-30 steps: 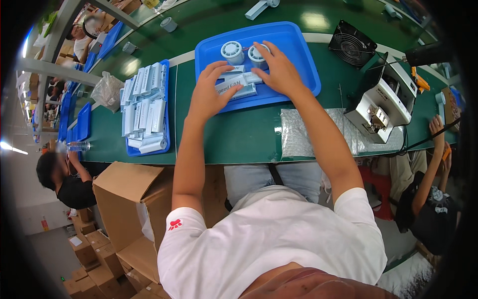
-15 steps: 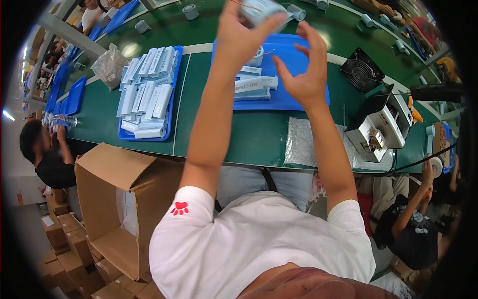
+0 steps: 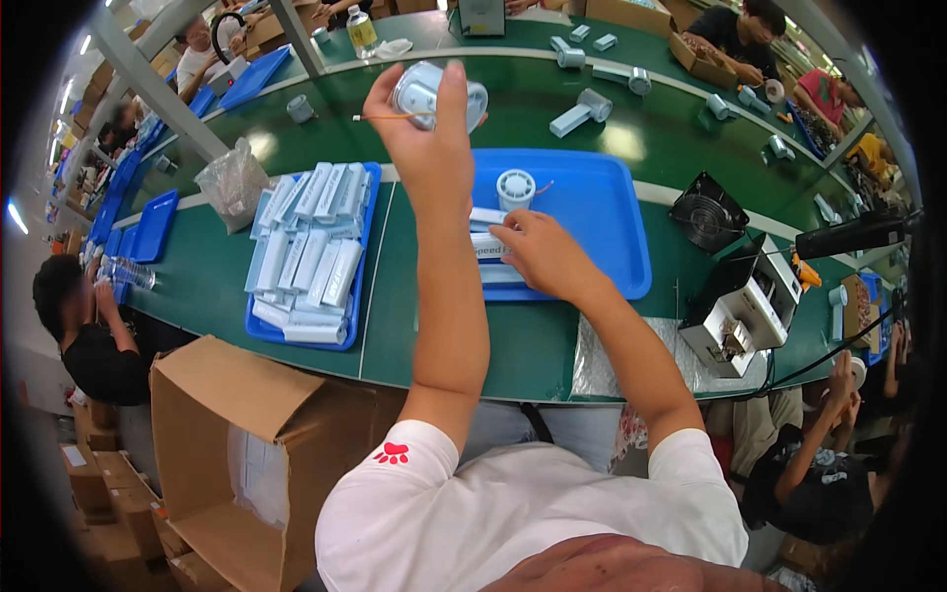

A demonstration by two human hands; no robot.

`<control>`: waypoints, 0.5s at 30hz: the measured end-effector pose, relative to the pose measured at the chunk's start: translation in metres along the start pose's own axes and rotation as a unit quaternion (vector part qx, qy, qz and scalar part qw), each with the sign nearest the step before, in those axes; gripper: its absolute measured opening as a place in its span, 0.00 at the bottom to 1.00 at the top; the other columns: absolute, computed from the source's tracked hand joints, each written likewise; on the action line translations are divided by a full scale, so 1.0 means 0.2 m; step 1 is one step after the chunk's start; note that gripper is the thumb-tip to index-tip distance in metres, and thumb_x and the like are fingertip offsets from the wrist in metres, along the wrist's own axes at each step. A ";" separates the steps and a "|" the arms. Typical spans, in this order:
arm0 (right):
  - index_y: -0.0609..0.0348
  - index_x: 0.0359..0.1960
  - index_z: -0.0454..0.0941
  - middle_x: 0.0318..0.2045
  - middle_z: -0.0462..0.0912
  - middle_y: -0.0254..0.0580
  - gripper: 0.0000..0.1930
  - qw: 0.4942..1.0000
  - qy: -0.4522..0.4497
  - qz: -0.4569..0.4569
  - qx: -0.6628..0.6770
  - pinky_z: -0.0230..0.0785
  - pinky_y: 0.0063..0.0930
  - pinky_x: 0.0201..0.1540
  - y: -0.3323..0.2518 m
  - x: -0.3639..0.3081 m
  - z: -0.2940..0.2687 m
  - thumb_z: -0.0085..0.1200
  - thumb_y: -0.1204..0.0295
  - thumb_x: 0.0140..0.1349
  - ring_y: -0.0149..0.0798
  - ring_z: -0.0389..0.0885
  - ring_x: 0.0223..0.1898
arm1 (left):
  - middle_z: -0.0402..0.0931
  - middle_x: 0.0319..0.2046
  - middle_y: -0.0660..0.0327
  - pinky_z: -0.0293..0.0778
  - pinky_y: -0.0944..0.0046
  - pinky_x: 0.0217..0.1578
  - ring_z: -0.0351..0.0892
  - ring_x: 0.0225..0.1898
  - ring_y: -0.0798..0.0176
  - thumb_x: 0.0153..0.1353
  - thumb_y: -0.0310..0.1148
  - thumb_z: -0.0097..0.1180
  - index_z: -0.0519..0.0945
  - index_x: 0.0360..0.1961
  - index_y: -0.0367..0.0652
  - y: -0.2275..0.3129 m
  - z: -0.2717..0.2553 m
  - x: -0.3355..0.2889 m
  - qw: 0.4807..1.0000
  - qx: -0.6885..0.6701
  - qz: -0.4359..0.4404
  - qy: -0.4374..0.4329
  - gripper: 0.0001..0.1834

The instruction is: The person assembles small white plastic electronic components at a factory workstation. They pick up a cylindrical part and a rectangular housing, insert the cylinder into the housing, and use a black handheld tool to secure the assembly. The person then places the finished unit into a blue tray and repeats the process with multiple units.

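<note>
Raised over the conveyor, my left hand point(image 3: 429, 148) is closed around a light-blue round fan head point(image 3: 422, 91) with a thin orange wire hanging from its left side. My right hand point(image 3: 546, 255) reaches down into a blue tray point(image 3: 614, 222), its fingertips pinching the right end of a pale-blue fan handle piece point(image 3: 484, 249). A few similar handle pieces lie beside that one, partly behind my left forearm. Behind them in the tray, a second round fan head point(image 3: 516, 185) stands with its vented face up and a short wire at its side.
A second blue tray point(image 3: 367, 261) at left is piled with handle pieces. A plastic bag point(image 3: 233, 185) stands behind it. At right are a black fan point(image 3: 708, 217), a white-and-black machine point(image 3: 740, 311) and bubble wrap point(image 3: 641, 360). An open carton point(image 3: 222, 395) sits below left. Co-workers sit around the green conveyor.
My right hand has come down from mid-air, fingers spread, to a handle piece in the tray. My left hand has shifted left with the fan head. The view has tilted upward.
</note>
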State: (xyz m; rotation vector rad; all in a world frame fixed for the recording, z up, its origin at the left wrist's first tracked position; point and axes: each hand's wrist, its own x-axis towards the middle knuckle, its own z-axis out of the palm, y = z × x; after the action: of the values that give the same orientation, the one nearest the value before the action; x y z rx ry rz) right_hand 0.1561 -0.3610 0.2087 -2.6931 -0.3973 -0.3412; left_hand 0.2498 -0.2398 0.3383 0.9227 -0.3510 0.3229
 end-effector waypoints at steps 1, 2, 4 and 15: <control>0.56 0.56 0.77 0.48 0.78 0.48 0.21 0.999 0.017 0.036 0.033 0.73 0.44 0.55 -0.02 0.02 -0.06 0.63 0.71 0.61 0.54 0.80 0.51 | 0.74 0.48 0.50 0.85 0.60 0.37 0.81 0.44 0.64 0.59 0.33 0.74 0.59 0.63 0.39 0.00 -0.01 0.00 1.000 -0.012 0.002 -0.003 0.39; 0.55 0.57 0.77 0.48 0.78 0.49 0.21 0.995 0.034 0.072 0.065 0.75 0.44 0.53 -0.04 0.03 -0.12 0.63 0.71 0.61 0.54 0.81 0.49 | 0.74 0.49 0.50 0.85 0.61 0.38 0.81 0.45 0.63 0.58 0.32 0.74 0.59 0.63 0.39 0.01 -0.01 0.01 1.000 0.009 0.007 -0.018 0.40; 0.55 0.59 0.76 0.49 0.79 0.48 0.22 0.974 0.169 0.075 0.129 0.77 0.41 0.52 0.00 0.05 -0.28 0.62 0.75 0.62 0.49 0.85 0.46 | 0.73 0.50 0.49 0.85 0.62 0.41 0.81 0.46 0.62 0.56 0.31 0.75 0.59 0.62 0.38 0.01 -0.01 -0.01 0.997 0.051 0.006 -0.052 0.41; 0.59 0.70 0.65 0.64 0.74 0.49 0.24 0.528 0.420 -0.175 0.717 0.64 0.53 0.69 0.16 -0.17 -0.75 0.47 0.64 0.76 0.47 0.75 0.65 | 0.73 0.57 0.51 0.77 0.59 0.54 0.78 0.56 0.56 0.60 0.24 0.65 0.66 0.67 0.37 -0.08 0.16 -0.14 0.983 0.050 0.095 -0.146 0.34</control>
State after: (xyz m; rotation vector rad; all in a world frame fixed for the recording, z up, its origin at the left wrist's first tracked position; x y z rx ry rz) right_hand 0.1080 -0.4584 0.3209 -0.6146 -0.5256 -0.8509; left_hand 0.2272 -0.2786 0.3321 1.0402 -0.7001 0.3839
